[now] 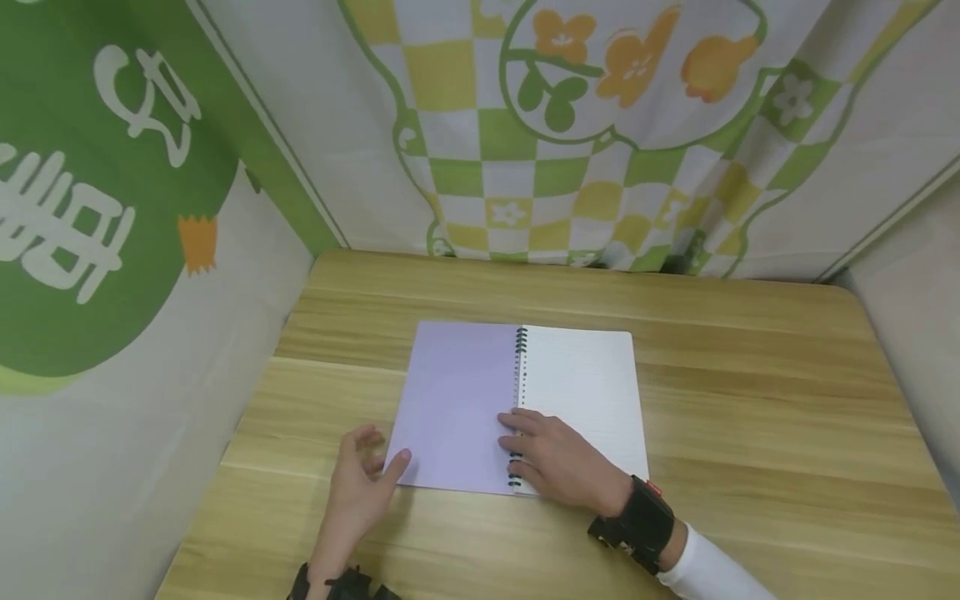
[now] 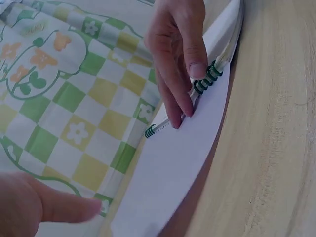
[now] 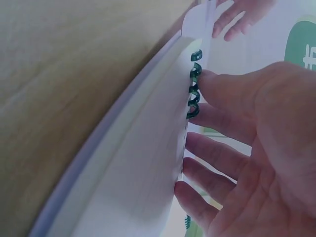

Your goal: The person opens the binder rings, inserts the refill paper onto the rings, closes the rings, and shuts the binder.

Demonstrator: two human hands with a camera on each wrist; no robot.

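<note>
A spiral notebook lies open on the table, its lavender cover to the left and a white lined page to the right. Dark green coils bind it at top and bottom of the spine. My right hand rests across the lower spine, fingers spread and fingertips reaching onto the cover side. In the right wrist view, its thumb and fingers lie along the binding. At the cover's lower left corner is my left hand, thumb extended over the edge, fingers loosely bent; whether it touches is unclear.
The wood-grain table extends around the notebook. Behind it hangs a green, yellow and white checked curtain. A wall with a green print borders the left side. Both wrists wear black camera straps.
</note>
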